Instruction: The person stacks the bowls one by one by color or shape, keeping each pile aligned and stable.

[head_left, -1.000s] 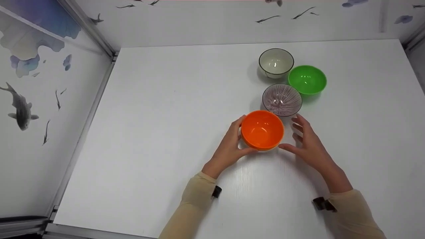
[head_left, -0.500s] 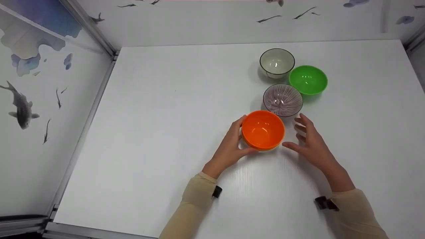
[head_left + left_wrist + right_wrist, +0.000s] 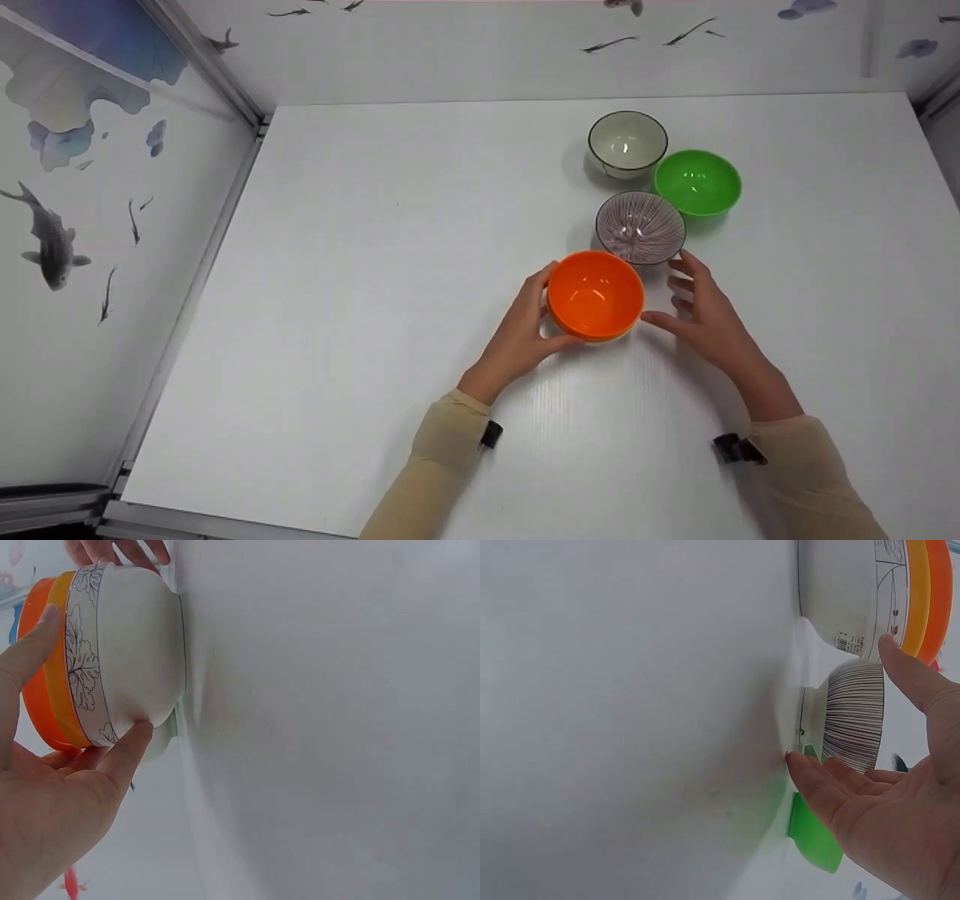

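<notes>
An orange bowl (image 3: 595, 295) tops a nested stack on the white table. In the left wrist view, a yellow bowl (image 3: 57, 679) shows beneath it, and a white bowl with a leaf-patterned band (image 3: 142, 645) is lowest, its foot on the table. My left hand (image 3: 514, 341) holds the stack from the left, thumb on the near side and fingers round the far-left side. To the right, my right hand (image 3: 709, 322) has its fingers spread, the thumb tip close to the stack. Its fingertips are near a purple striped bowl (image 3: 641, 225) just behind the stack.
Beyond the striped bowl stand a green bowl (image 3: 697, 182) and a pale bowl with a dark rim (image 3: 628, 141), close together. White panels with painted fish (image 3: 54, 247) border the table (image 3: 360, 300) at the left and back.
My right hand has shifted slightly right and forward, its thumb drawing a little away from the stack. My left hand and the bowls have stayed in place.
</notes>
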The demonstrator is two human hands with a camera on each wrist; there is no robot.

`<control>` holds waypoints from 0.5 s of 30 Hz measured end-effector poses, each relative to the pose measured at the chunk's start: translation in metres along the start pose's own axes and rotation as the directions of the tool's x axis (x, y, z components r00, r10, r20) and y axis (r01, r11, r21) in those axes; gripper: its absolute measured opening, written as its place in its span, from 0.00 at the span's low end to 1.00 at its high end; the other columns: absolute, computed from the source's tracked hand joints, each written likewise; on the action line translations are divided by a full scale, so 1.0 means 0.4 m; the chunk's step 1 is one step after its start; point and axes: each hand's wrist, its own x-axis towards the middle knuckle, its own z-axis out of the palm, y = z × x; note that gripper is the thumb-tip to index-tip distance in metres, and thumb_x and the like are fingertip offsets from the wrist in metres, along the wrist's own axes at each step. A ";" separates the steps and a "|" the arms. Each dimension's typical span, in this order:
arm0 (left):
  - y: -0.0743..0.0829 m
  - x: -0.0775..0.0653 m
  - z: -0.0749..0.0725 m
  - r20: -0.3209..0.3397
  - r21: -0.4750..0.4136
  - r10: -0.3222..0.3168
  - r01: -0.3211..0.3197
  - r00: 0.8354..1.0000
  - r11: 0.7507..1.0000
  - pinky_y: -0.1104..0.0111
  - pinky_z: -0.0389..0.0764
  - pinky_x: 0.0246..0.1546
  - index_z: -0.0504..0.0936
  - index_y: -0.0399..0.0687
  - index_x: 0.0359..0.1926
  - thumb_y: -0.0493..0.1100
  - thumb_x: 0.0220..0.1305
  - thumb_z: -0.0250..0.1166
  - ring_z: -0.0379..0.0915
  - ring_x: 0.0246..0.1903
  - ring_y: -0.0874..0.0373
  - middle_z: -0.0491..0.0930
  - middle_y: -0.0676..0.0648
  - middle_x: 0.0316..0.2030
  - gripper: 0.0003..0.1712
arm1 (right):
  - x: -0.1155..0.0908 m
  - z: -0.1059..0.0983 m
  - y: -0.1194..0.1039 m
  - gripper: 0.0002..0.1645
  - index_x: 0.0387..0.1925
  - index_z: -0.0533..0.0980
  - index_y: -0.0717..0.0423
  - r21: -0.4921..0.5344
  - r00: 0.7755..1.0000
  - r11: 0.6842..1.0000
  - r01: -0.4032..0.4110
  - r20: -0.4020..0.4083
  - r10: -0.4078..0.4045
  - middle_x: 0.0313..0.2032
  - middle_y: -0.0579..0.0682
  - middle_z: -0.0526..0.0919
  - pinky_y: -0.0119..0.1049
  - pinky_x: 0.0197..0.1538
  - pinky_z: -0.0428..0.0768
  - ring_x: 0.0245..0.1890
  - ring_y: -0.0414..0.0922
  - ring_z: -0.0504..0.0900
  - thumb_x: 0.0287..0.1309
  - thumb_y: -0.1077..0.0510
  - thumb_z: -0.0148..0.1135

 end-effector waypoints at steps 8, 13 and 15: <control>0.002 -0.001 -0.002 0.002 0.007 0.005 -0.005 1.000 1.000 0.64 0.72 0.69 0.47 0.49 0.78 0.41 0.56 0.75 0.56 0.74 0.54 0.57 0.48 0.75 0.58 | 0.014 -0.014 0.002 0.70 0.79 0.35 0.54 0.014 1.000 1.000 -0.001 0.001 0.001 0.76 0.64 0.53 0.62 0.70 0.66 0.73 0.67 0.60 0.54 0.45 0.74; 0.002 0.000 -0.001 0.001 0.010 0.005 -0.005 1.000 1.000 0.64 0.72 0.69 0.47 0.49 0.78 0.40 0.56 0.75 0.56 0.74 0.54 0.57 0.48 0.75 0.58 | 0.026 -0.021 0.002 0.70 0.79 0.34 0.54 0.018 1.000 1.000 -0.013 -0.001 0.013 0.76 0.64 0.52 0.62 0.71 0.65 0.73 0.67 0.59 0.54 0.46 0.75; 0.002 0.000 -0.001 0.000 0.013 0.007 -0.007 1.000 1.000 0.63 0.72 0.69 0.47 0.49 0.78 0.41 0.56 0.75 0.56 0.74 0.54 0.57 0.48 0.75 0.57 | 0.031 -0.023 0.001 0.70 0.79 0.34 0.54 0.021 1.000 1.000 -0.020 -0.002 0.020 0.76 0.64 0.51 0.61 0.71 0.65 0.73 0.67 0.59 0.54 0.46 0.75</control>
